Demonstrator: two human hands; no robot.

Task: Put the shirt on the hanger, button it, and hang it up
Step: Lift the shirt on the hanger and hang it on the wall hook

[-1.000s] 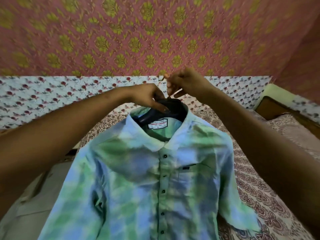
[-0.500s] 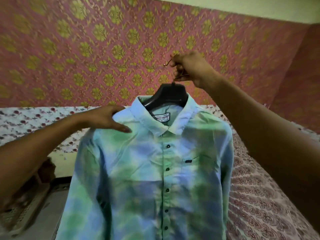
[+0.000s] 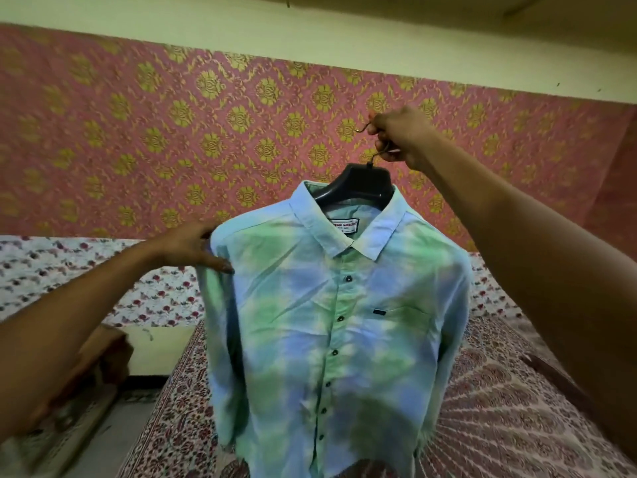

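Observation:
A blue and green tie-dye shirt (image 3: 331, 322) hangs buttoned down its front on a dark plastic hanger (image 3: 362, 184), held up in the air in front of me. My right hand (image 3: 400, 136) grips the hanger's metal hook (image 3: 365, 127) above the collar. My left hand (image 3: 193, 250) holds the shirt's left shoulder at the top of the sleeve, thumb on the front and fingers behind the cloth. The hanger's arms are hidden inside the shirt.
A pink cloth with yellow motifs (image 3: 206, 132) covers the wall behind, under a pale green wall strip (image 3: 310, 29). A bed with a patterned red and cream sheet (image 3: 499, 408) lies below the shirt. A brown box (image 3: 107, 353) stands on the floor at the left.
My right hand has lifted the hanger and shirt higher and to the right. My left hand left the hanger's neck and moved out to the shirt's left shoulder.

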